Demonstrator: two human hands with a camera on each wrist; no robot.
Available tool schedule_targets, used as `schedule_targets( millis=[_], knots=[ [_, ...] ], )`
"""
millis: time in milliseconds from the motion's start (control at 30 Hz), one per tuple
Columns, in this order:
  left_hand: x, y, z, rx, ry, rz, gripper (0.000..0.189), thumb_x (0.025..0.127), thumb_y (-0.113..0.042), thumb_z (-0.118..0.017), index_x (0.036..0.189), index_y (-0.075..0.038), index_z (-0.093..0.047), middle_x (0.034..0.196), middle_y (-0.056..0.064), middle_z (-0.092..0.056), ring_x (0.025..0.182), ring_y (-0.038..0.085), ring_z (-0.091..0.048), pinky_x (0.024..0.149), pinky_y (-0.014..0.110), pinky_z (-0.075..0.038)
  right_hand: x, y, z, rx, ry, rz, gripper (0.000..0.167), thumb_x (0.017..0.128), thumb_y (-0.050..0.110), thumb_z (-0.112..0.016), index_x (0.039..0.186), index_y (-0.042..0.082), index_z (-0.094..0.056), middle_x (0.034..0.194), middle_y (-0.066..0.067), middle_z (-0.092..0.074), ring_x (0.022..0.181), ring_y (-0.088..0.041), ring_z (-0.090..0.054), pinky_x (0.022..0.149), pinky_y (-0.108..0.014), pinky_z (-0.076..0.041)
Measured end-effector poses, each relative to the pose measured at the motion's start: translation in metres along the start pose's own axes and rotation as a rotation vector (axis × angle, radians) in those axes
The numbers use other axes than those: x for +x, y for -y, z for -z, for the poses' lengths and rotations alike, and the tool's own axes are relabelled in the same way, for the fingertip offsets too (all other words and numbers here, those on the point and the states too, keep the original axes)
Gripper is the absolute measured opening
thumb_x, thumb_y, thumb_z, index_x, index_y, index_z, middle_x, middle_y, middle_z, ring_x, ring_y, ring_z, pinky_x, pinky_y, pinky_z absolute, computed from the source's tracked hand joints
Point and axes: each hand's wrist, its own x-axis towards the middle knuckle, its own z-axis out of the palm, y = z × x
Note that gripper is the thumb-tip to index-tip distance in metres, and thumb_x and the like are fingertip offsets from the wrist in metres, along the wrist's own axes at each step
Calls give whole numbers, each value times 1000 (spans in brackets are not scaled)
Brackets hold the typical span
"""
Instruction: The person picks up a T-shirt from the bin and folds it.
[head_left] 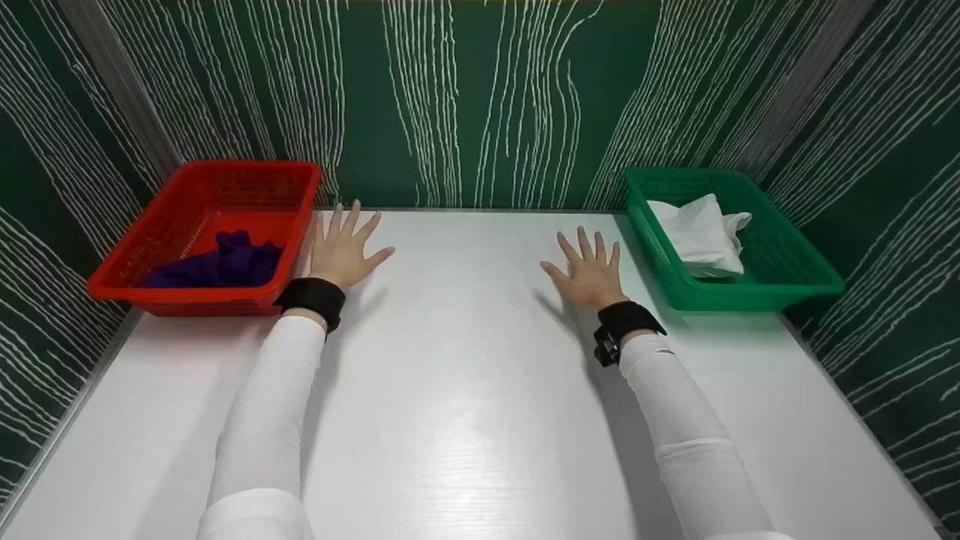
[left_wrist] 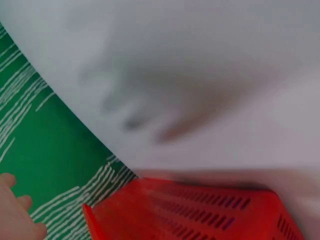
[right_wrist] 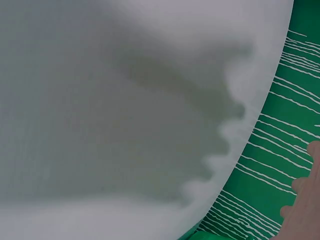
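At 9 o'clock from the left hand [head_left: 341, 255], purple cloth [head_left: 225, 266] lies crumpled in the red basket [head_left: 206, 299], long axis roughly 9–3; left hand nearer. White cloth [head_left: 697, 238] sits in the green basket [head_left: 757, 298], 2–3 o'clock from the right hand [head_left: 592, 279]. Both hands empty, fingers spread, over desk [head_left: 465, 337].

There are two hands [head_left: 340, 255] [head_left: 592, 279], two sleeves [head_left: 270, 405] [head_left: 690, 420], two wristbands [head_left: 313, 300] [head_left: 628, 320], two baskets [head_left: 195, 301] [head_left: 750, 298] (one red, one green), two cloths [head_left: 225, 264] [head_left: 701, 236] (one purple, one white), one table [head_left: 465, 360] and three patterned walls [head_left: 364, 97] [head_left: 37, 202] [head_left: 892, 247].

White sleeves [head_left: 262, 409], black wristbands [head_left: 313, 298]
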Motion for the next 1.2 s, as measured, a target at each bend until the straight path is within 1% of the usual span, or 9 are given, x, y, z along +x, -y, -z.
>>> schedule_targets(
  millis=[133,300,400,533,700,833,967,1067,1200],
  knots=[
    [-6,16,11,14,-14,34,76,102,-60,-41,165,-22,-22,174,17,-9,162,43,-6,128,67,3,0,2,-1,3,2,-2,77,105,62,-36,167,22,-13,175,-18,0,161,-47,5,125,-69,12],
    [-19,44,25,-24,-17,100,74,103,-55,-42,164,-18,-24,172,22,-12,160,47,-8,127,69,4,-1,3,-3,4,6,-3,77,105,63,-35,167,23,-12,175,-17,0,161,-47,3,126,-69,11],
    [-26,62,31,-57,-10,151,74,104,-55,-40,165,-17,-22,171,26,-11,158,51,-7,125,73,4,-1,3,-3,12,12,-7,78,104,63,-35,167,23,-12,175,-17,0,161,-46,5,126,-69,12],
    [-36,85,35,-110,19,226,77,104,-58,-36,165,-15,-16,171,29,-6,156,57,-2,120,79,5,-2,0,-3,16,15,-15,77,105,62,-36,167,23,-12,175,-18,-1,161,-46,6,125,-68,12],
    [-45,107,33,-150,62,329,76,106,-59,-25,165,-14,-10,169,32,2,153,63,2,117,83,6,-3,-3,-7,18,21,-17,76,105,62,-35,167,22,-12,175,-18,-2,161,-47,4,125,-69,12],
    [-50,117,33,-167,101,432,75,107,-56,-22,165,-13,-5,167,35,9,150,67,7,115,84,5,-2,-5,-9,24,29,-30,76,105,63,-33,167,23,-12,175,-17,-1,161,-47,4,125,-69,12],
    [-54,119,33,-169,186,532,84,103,-59,-29,164,-10,-1,164,40,10,146,73,7,113,87,-3,-3,-7,-9,43,21,-39,75,105,63,-31,167,23,-13,175,-17,-1,161,-47,4,125,-70,12],
    [-54,119,34,-174,249,566,92,99,-58,-42,163,-8,0,161,45,9,143,78,6,111,89,-8,-4,-9,-8,59,18,-40,75,105,63,-31,166,23,-14,175,-17,-1,161,-47,5,125,-69,13],
    [-52,118,33,-162,299,578,94,96,-44,-56,163,-8,-1,158,49,9,139,81,7,109,89,-13,-6,-9,-7,58,15,-43,75,105,63,-31,166,23,-15,175,-17,-2,161,-47,4,125,-69,13]
  ],
)
